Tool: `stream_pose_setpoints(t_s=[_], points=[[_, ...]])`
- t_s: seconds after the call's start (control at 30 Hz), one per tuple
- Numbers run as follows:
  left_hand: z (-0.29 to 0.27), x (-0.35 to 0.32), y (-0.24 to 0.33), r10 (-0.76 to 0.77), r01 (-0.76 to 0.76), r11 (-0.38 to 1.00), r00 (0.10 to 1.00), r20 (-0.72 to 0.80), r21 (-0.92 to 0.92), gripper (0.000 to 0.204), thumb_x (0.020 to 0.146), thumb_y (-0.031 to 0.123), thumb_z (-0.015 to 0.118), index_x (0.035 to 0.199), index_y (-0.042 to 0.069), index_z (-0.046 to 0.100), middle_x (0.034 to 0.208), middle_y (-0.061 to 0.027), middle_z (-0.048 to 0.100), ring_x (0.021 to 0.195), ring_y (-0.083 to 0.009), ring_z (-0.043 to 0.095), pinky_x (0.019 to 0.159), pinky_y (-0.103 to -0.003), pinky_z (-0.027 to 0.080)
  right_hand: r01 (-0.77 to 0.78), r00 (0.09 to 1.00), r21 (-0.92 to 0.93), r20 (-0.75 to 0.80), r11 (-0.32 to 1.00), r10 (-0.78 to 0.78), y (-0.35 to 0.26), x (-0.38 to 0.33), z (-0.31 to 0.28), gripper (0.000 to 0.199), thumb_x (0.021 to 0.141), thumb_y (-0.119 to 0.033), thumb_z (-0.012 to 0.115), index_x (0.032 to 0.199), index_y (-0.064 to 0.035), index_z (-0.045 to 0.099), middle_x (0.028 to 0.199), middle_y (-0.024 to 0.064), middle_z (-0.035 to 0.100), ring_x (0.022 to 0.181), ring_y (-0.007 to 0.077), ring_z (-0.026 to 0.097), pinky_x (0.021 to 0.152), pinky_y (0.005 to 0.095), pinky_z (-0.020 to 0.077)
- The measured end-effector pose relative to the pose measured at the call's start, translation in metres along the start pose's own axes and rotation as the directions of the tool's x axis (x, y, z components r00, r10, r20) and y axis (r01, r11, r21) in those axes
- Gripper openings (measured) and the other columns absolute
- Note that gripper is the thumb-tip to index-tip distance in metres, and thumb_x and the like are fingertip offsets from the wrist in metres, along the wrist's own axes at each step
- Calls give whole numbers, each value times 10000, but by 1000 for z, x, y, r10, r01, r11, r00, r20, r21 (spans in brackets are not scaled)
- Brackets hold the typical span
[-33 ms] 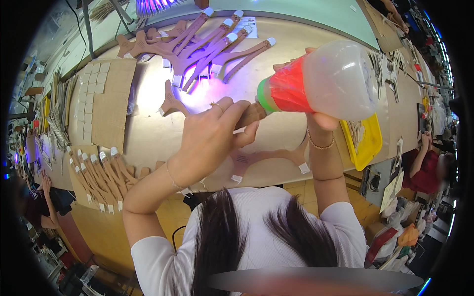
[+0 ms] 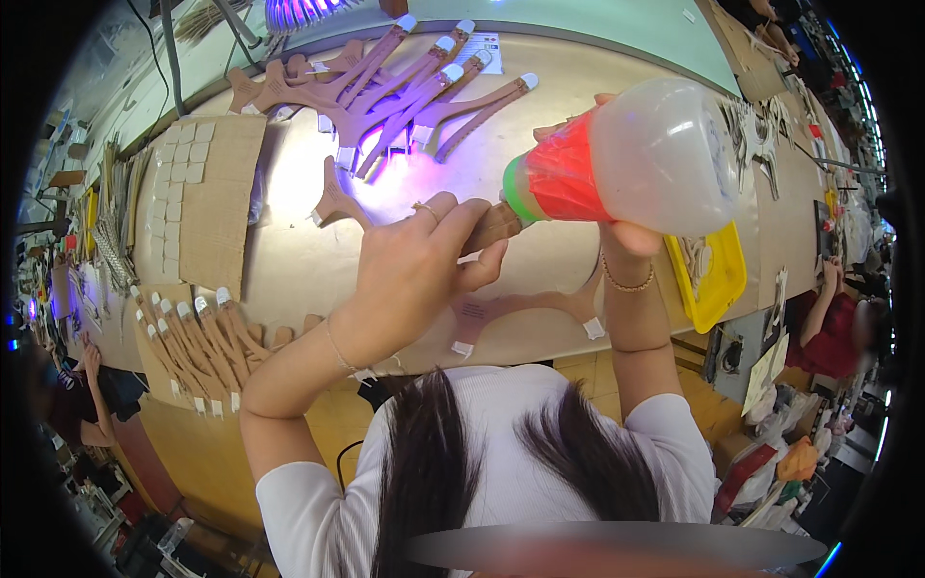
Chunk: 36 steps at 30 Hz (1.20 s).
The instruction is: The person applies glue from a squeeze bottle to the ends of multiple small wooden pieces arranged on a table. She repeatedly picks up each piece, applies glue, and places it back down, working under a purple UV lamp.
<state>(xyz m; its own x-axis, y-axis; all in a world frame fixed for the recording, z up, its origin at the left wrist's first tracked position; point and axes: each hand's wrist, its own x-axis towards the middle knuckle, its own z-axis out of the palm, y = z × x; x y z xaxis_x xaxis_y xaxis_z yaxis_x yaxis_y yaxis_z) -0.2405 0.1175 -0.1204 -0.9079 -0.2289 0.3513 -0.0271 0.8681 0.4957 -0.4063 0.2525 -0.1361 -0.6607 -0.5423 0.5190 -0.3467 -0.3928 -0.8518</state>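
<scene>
My right hand is closed round a tilted translucent squeeze bottle with a red-wrapped neck and a green band. The bottle's narrow end points left and down at the end of a brown strap piece. My left hand pinches that strap piece between thumb and fingers. The nozzle tip is close against it; whether they touch I cannot tell. Below my hands a forked brown strap piece with white tabs lies on the table. Another forked brown piece lies just beyond my left hand.
Brown straps with white ends are piled at the back under a purple lamp. Cardboard with pale squares lies left, above more straps. A yellow tray sits at the right. Other people work at both sides.
</scene>
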Motion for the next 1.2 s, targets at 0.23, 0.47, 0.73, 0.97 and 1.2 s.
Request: stream_pose_setpoints(t_s=[0.23,0.47,0.73,0.97,1.2], points=[[1,8,-7,15,-13,999,998,-53,46,314,749,238,736,985,58,634,746,-56,573,623,-226,606,522,-340,491,7,985,-75,-172,997,-20,-3,5,1,1250,517,-862,570,1344,41,322,1281,180,482,1024,316,616,832,500,574],[3,8,-9,27,-25,999,996,-80,23,311,752,245,732,989,68,637,738,-45,569,616,-210,608,499,-333,492,-18,998,-208,-67,978,4,3,3,-4,1267,484,-866,576,1340,34,325,1265,188,494,996,309,631,802,486,588],[2,12,-11,-29,23,998,996,-90,-57,273,752,211,727,966,58,650,758,-68,598,635,-234,613,533,-344,502,45,994,7,-101,999,-44,1,-1,-2,1271,450,-835,638,1313,53,350,1228,216,509,953,325,645,793,478,588],[2,14,-12,-70,59,991,994,-86,-123,277,752,210,728,963,49,649,778,-84,616,654,-248,621,559,-351,510,98,995,266,-10,959,-99,-2,5,1,1296,408,-820,673,1283,83,363,1069,174,593,930,329,648,837,489,562],[4,12,-9,-54,49,995,997,-61,-84,295,749,223,731,978,58,644,744,-61,588,652,-234,617,541,-350,503,147,985,316,39,937,-168,2,9,2,1249,463,-803,716,1307,51,372,1199,191,537,991,321,624,851,483,559]])
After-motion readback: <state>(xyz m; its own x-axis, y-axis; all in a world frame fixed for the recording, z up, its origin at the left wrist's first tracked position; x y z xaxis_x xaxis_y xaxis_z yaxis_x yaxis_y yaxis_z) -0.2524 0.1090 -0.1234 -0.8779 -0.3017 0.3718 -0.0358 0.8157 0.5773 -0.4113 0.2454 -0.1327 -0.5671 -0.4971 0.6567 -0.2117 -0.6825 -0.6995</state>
